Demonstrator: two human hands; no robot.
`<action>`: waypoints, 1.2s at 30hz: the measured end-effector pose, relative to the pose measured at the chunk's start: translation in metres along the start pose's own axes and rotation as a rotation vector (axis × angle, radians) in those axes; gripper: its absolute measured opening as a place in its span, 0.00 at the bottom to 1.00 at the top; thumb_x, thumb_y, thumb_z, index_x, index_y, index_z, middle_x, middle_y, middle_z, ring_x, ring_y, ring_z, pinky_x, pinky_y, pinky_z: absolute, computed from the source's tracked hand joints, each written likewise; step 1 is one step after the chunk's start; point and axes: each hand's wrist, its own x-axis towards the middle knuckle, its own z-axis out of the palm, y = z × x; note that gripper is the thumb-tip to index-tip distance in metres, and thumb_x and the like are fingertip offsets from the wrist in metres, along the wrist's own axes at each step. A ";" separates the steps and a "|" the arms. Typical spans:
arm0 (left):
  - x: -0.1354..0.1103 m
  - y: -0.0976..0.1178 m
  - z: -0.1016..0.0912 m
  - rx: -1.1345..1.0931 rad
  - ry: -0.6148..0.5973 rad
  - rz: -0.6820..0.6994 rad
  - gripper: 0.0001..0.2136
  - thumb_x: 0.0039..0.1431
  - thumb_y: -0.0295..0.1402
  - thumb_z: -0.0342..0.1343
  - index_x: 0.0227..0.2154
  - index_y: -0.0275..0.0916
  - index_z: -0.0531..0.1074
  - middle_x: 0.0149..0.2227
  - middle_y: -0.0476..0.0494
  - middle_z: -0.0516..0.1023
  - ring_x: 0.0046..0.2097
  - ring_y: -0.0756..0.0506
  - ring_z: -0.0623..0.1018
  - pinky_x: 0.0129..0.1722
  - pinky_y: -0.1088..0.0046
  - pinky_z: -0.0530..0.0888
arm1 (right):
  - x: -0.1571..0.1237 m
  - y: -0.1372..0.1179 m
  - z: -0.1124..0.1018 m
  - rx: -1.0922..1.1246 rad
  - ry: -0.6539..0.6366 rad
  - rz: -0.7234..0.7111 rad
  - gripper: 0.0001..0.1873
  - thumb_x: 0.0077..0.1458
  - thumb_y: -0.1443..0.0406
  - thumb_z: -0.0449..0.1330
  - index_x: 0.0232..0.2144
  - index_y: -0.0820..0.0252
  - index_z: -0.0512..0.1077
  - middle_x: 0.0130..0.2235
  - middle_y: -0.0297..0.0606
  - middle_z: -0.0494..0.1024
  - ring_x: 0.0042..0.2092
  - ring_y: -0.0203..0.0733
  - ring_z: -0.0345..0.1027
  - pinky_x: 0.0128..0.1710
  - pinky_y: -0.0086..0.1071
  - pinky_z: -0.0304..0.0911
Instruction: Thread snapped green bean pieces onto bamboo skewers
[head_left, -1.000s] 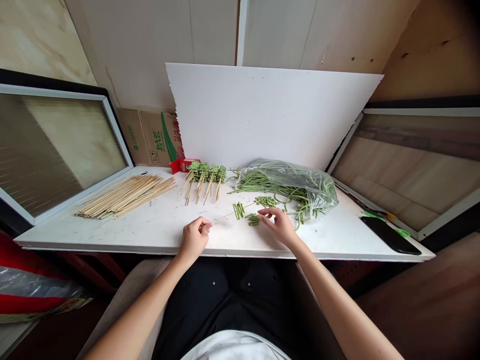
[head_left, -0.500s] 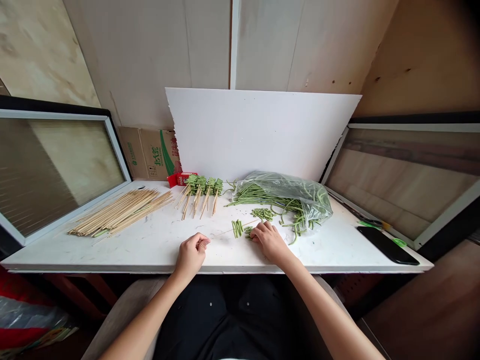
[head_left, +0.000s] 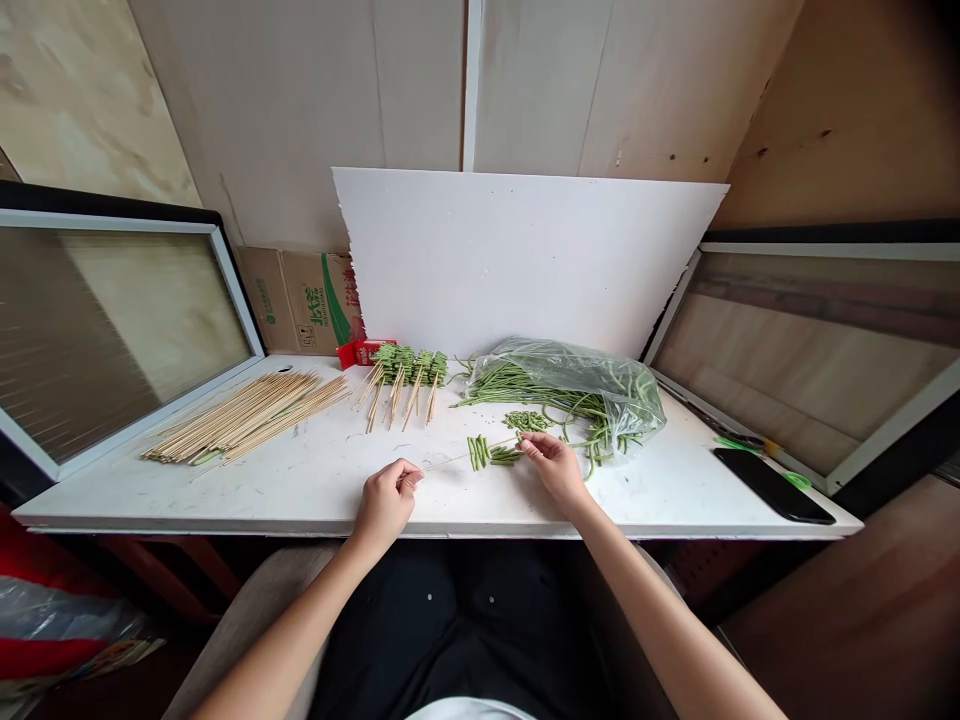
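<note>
My left hand (head_left: 390, 496) is closed on the near end of a thin bamboo skewer (head_left: 448, 462), which slants up to the right above the table. Several short green bean pieces (head_left: 478, 453) are threaded side by side across it. My right hand (head_left: 553, 463) pinches a bean piece (head_left: 519, 439) at the skewer's far tip. Just below, a few loose cut pieces (head_left: 505, 456) lie on the white table. Behind my right hand sits a small pile of cut beans (head_left: 526, 421). Long beans (head_left: 517, 384) spill from a clear plastic bag (head_left: 600, 365).
Bare skewers (head_left: 240, 415) lie heaped at the left of the table (head_left: 300, 500). Bundles of filled bean skewers (head_left: 411, 365) stand by a red box (head_left: 366, 352) at the back. A black phone (head_left: 772, 485) and scissors (head_left: 739, 440) lie at the right, before a framed panel (head_left: 832, 340).
My right hand has lifted from the loose cut beans on the table to the skewer's tip, now with a bean piece in its fingers. My left hand keeps its hold on the skewer.
</note>
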 end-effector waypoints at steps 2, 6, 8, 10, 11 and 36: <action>0.000 0.001 0.000 -0.001 -0.006 0.000 0.08 0.64 0.31 0.54 0.30 0.41 0.75 0.26 0.49 0.77 0.27 0.48 0.75 0.31 0.74 0.70 | 0.000 0.003 0.002 0.112 0.038 0.041 0.24 0.46 0.48 0.72 0.39 0.57 0.80 0.42 0.43 0.84 0.44 0.49 0.76 0.46 0.40 0.69; 0.000 0.001 0.001 0.005 -0.011 0.004 0.08 0.64 0.30 0.54 0.30 0.41 0.75 0.26 0.49 0.77 0.28 0.48 0.75 0.32 0.73 0.70 | -0.001 0.005 0.004 0.209 0.059 0.078 0.24 0.43 0.48 0.73 0.37 0.56 0.80 0.40 0.40 0.83 0.38 0.43 0.74 0.38 0.34 0.68; 0.000 0.002 0.002 0.010 -0.014 0.003 0.08 0.64 0.30 0.54 0.30 0.41 0.75 0.26 0.49 0.78 0.29 0.48 0.76 0.32 0.73 0.70 | -0.001 0.006 0.003 0.212 0.058 0.083 0.24 0.43 0.48 0.73 0.37 0.56 0.79 0.39 0.38 0.82 0.34 0.40 0.71 0.34 0.32 0.66; 0.000 0.003 0.002 0.014 -0.015 0.006 0.08 0.64 0.29 0.55 0.29 0.41 0.75 0.27 0.49 0.78 0.29 0.48 0.76 0.33 0.73 0.70 | -0.001 0.006 0.003 0.211 0.064 0.085 0.25 0.43 0.47 0.73 0.37 0.56 0.79 0.37 0.37 0.81 0.32 0.39 0.68 0.31 0.31 0.64; 0.000 0.003 0.002 0.016 -0.017 0.009 0.08 0.64 0.28 0.55 0.29 0.41 0.75 0.27 0.49 0.78 0.29 0.48 0.76 0.33 0.73 0.70 | 0.000 0.006 0.003 0.214 0.069 0.087 0.25 0.43 0.46 0.73 0.37 0.56 0.78 0.37 0.37 0.81 0.31 0.38 0.67 0.30 0.31 0.63; 0.000 0.001 -0.002 0.009 -0.029 -0.008 0.06 0.63 0.30 0.56 0.30 0.42 0.76 0.26 0.48 0.79 0.28 0.46 0.77 0.31 0.73 0.70 | 0.011 -0.074 -0.044 0.283 0.083 0.013 0.22 0.45 0.49 0.75 0.37 0.55 0.80 0.38 0.38 0.78 0.33 0.36 0.67 0.29 0.30 0.62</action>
